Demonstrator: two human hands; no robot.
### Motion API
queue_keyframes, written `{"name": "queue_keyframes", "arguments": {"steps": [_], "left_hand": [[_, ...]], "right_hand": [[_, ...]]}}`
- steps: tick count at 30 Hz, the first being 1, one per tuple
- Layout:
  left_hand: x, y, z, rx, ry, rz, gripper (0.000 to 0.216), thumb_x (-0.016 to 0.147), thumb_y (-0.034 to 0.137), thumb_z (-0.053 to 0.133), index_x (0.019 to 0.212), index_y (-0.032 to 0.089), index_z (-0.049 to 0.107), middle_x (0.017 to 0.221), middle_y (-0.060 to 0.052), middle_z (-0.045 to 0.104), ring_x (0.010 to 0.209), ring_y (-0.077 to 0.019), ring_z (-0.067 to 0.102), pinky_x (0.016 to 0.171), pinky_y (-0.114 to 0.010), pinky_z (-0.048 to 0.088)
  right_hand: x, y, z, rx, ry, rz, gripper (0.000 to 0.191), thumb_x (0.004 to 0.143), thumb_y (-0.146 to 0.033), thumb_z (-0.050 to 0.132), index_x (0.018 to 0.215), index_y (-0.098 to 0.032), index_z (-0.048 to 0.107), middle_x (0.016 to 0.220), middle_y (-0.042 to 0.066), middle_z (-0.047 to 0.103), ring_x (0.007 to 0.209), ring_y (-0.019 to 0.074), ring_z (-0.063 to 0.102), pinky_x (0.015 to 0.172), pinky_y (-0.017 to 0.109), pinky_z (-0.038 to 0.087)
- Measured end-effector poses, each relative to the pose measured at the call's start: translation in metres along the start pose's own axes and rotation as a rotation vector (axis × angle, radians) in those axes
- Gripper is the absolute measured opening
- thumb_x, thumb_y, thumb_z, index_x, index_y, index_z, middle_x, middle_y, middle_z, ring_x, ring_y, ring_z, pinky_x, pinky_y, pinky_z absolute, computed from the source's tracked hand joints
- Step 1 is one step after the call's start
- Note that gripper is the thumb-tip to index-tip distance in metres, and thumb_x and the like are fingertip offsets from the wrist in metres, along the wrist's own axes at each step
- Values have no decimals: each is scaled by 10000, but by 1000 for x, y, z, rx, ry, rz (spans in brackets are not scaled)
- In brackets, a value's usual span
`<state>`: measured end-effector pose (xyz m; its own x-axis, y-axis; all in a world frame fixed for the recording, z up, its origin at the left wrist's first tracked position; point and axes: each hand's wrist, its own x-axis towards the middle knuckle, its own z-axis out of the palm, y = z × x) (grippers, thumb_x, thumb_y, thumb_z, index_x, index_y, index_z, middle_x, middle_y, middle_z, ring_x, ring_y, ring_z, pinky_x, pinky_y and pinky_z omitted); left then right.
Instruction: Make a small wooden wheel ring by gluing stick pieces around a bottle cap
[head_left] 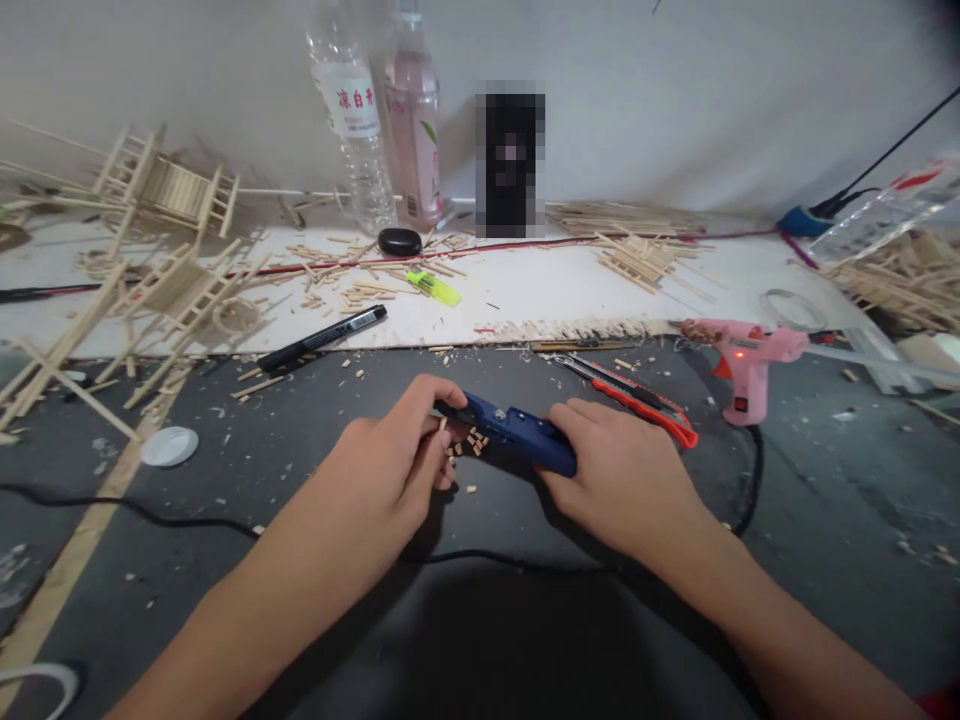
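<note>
My right hand (626,470) is wrapped round the handles of a blue hand cutter (499,420), which points to the left. At the cutter's far end my left hand (397,450) is closed, pinching a thin wooden stick (443,425) close to the jaws. Only the stick's tip shows; the fingers hide the rest. Several short cut stick pieces (476,440) lie on the dark table below the cutter. Just beyond my right hand is a red and black utility knife (637,395).
A pink glue gun (746,365) with a lit lamp stands at right, its black cord (510,562) crossing the table. Stick-built models (176,200), a black marker (322,338), a yellow-green highlighter (435,287), a white cap (169,446) and two bottles (415,130) are around.
</note>
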<state>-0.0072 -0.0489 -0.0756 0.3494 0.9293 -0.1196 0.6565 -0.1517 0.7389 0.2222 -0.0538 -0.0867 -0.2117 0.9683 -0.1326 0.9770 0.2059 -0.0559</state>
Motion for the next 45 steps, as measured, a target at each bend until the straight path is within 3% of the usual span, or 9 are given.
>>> {"name": "queue_keyframes", "arguments": {"steps": [6, 10, 15, 19, 29, 35, 45], "left_hand": [[4, -6, 1, 49, -51, -25, 294, 1071, 350, 410, 1347, 343, 511, 797, 47, 757, 696, -162, 742, 661, -232, 513], [1, -3, -4, 33, 0, 17, 410, 1056, 315, 441, 1466, 328, 444, 798, 41, 750, 693, -153, 733, 677, -221, 517], [-7, 7, -8, -27, 47, 85, 514, 1086, 308, 433, 1580, 383, 312, 814, 61, 734, 705, -127, 712, 657, -183, 516], [-11, 11, -8, -82, 64, 58, 511, 1089, 332, 475, 1561, 457, 323, 857, 81, 741, 770, -111, 729, 672, -144, 530], [-10, 12, -8, -221, 90, -1, 376, 1078, 335, 499, 1445, 397, 441, 761, 84, 721, 664, -118, 725, 625, -158, 570], [-9, 13, -7, -287, 107, -51, 352, 1050, 360, 565, 1392, 401, 492, 862, 76, 788, 784, -139, 790, 711, -183, 618], [-11, 15, -9, -260, 136, 21, 317, 1051, 367, 565, 1362, 423, 544, 848, 103, 802, 739, -132, 799, 705, -159, 620]], "right_hand": [[-2, 15, -1, 5, 27, -42, 288, 898, -320, 590, 1126, -186, 705, 1072, 107, 718, 1056, 351, 693, 866, 431, 465], [-5, 21, -2, 102, 69, -42, 302, 922, -365, 591, 1154, -205, 700, 1142, 110, 714, 1059, 343, 694, 867, 436, 484], [-10, 16, -4, 297, 54, -83, 261, 933, -401, 608, 1117, -235, 688, 1062, 63, 716, 1004, 295, 681, 861, 403, 479], [-13, 10, -8, 369, 14, -73, 168, 920, -377, 626, 1010, -240, 664, 979, 35, 708, 907, 264, 662, 789, 379, 444], [-12, 6, -10, 349, 1, -30, 87, 871, -329, 628, 853, -245, 616, 842, 13, 682, 779, 233, 622, 680, 340, 364], [-13, 6, -11, 315, 5, -8, 84, 857, -320, 614, 818, -246, 601, 818, 16, 686, 741, 234, 625, 658, 335, 344], [-14, 4, -12, 439, 22, -32, 89, 902, -324, 624, 932, -248, 656, 911, 21, 710, 825, 238, 642, 705, 336, 396]]}}
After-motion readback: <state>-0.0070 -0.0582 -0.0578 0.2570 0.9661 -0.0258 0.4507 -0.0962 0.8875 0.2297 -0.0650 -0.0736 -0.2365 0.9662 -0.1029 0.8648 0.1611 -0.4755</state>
